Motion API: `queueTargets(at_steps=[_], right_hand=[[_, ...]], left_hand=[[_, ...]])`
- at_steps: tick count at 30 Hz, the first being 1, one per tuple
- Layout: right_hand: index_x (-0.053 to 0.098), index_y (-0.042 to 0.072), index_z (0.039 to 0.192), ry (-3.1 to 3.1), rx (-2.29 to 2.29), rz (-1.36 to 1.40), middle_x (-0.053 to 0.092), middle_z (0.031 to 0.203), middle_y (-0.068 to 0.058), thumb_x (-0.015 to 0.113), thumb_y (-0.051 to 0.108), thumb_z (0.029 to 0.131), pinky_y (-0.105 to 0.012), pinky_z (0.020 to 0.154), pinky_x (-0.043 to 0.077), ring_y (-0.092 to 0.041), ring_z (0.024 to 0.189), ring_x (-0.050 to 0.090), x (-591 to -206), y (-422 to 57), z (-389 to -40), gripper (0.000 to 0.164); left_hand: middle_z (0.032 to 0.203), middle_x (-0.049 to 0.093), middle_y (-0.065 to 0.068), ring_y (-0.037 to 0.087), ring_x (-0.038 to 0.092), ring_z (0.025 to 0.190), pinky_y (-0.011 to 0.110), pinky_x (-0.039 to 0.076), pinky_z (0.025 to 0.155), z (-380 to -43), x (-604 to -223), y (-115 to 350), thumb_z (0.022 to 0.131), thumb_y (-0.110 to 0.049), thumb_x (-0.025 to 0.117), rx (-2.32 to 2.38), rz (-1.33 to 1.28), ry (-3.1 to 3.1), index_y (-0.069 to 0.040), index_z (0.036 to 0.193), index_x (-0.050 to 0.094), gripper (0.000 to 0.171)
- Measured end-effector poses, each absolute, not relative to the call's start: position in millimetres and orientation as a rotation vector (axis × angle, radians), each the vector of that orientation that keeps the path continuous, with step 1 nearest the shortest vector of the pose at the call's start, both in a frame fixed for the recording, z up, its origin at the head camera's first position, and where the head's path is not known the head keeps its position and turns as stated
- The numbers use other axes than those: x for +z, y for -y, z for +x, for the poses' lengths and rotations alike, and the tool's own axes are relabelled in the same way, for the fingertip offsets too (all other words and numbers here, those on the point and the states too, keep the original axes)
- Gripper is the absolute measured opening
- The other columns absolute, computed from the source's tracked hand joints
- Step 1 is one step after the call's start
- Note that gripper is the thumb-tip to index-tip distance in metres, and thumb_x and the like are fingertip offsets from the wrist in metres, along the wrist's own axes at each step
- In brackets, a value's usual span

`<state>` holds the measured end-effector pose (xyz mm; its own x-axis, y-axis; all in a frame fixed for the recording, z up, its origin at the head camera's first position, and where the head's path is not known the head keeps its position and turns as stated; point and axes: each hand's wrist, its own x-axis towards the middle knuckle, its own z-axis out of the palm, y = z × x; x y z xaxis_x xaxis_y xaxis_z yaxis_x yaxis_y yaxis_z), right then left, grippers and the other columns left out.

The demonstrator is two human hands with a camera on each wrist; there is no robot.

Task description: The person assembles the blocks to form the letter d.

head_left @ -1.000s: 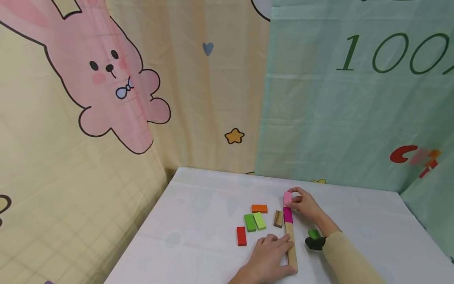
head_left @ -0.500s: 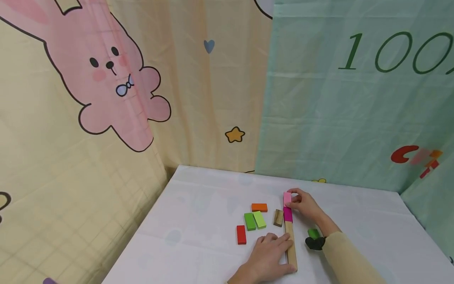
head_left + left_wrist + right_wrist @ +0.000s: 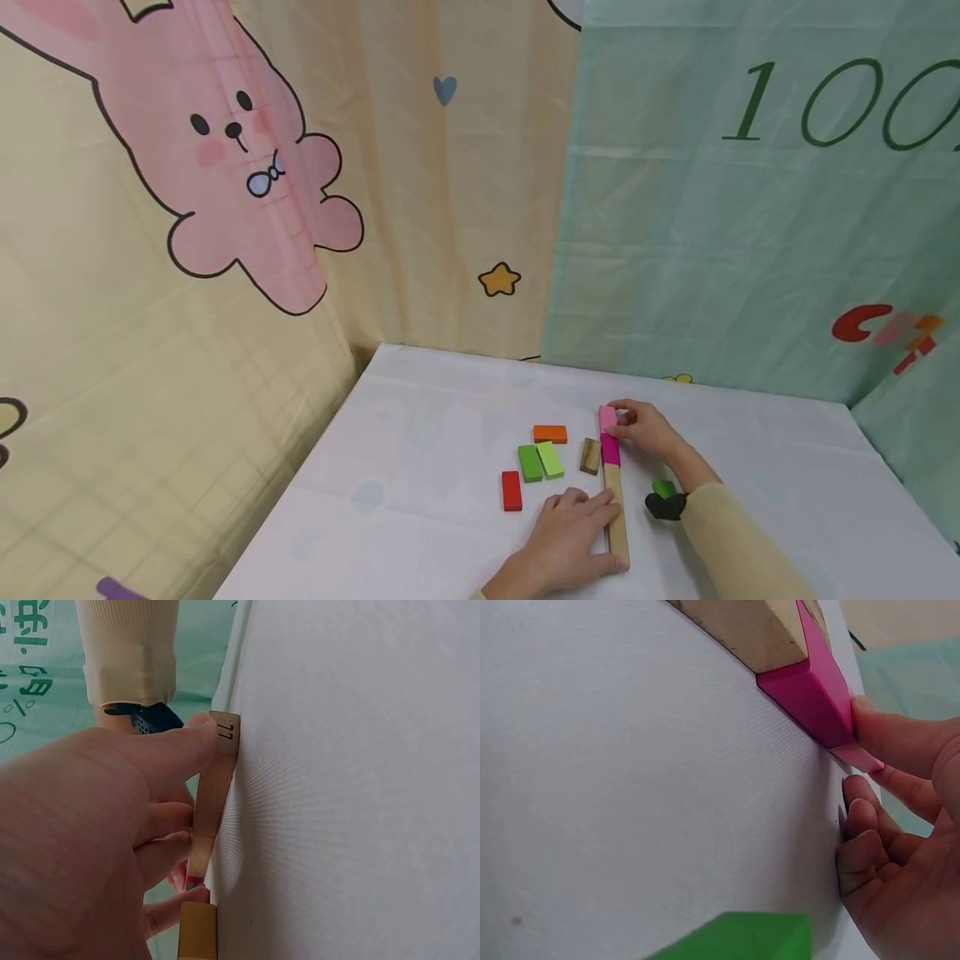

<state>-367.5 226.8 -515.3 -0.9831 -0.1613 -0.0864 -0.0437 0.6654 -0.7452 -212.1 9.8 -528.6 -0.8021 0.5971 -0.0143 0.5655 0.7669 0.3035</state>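
Note:
A straight row of small blocks lies on the table. Its near part is plain wooden blocks (image 3: 617, 533), followed by a magenta block (image 3: 611, 451) and a light pink block (image 3: 607, 417) at the far end. My left hand (image 3: 568, 533) holds the wooden part, thumb against the near end marked 77 in the left wrist view and fingers over the blocks. At the far end my right hand (image 3: 648, 429) grips the light pink block between thumb and index finger. In the right wrist view the magenta block (image 3: 817, 694) sits end to end with the pale wood.
Left of the row lie a brown wooden block (image 3: 590, 457), an orange block (image 3: 551, 434), a green block (image 3: 529, 463), a lime block (image 3: 551, 460) and a red block (image 3: 512, 491). Another green block (image 3: 663, 487) is partly hidden by a dark wrist-worn item (image 3: 666, 506).
The head view shifts slightly as the camera tilts. Both hands and the blocks keep their places.

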Motion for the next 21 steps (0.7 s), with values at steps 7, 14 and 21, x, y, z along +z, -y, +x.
queueTargets(at_steps=[7,14,21], right_hand=[[0.052,0.006,0.141,-2.732,-1.213,-0.163,0.058,0.093,-0.010,0.073,0.014,0.093,-0.033,0.071,0.048,-0.024,0.083,0.054,-513.2,-225.0,-365.1,0.053],[0.053,0.003,0.143,-2.781,-1.132,-0.155,0.059,0.098,-0.011,0.071,0.016,0.094,-0.035,0.072,0.049,-0.025,0.087,0.053,-505.3,-223.3,-358.9,0.053],[0.050,0.003,0.146,-2.774,-1.066,-0.148,0.061,0.102,-0.013,0.070,0.020,0.095,-0.036,0.073,0.051,-0.025,0.088,0.054,-504.1,-222.1,-358.8,0.057]], left_hand=[[0.154,0.035,-0.023,0.008,0.042,0.125,0.044,0.041,0.101,-212.8,-529.1,-9.3,0.087,-0.072,0.059,0.443,0.930,-2.841,-0.044,0.148,0.045,0.069],[0.154,0.036,-0.024,0.007,0.041,0.126,0.044,0.041,0.101,-214.4,-526.7,-11.4,0.085,-0.073,0.059,0.462,0.932,-2.837,-0.044,0.148,0.045,0.071],[0.154,0.035,-0.024,0.007,0.041,0.126,0.043,0.041,0.101,-212.8,-526.9,-10.5,0.085,-0.072,0.061,0.459,0.925,-2.835,-0.044,0.149,0.044,0.071]])
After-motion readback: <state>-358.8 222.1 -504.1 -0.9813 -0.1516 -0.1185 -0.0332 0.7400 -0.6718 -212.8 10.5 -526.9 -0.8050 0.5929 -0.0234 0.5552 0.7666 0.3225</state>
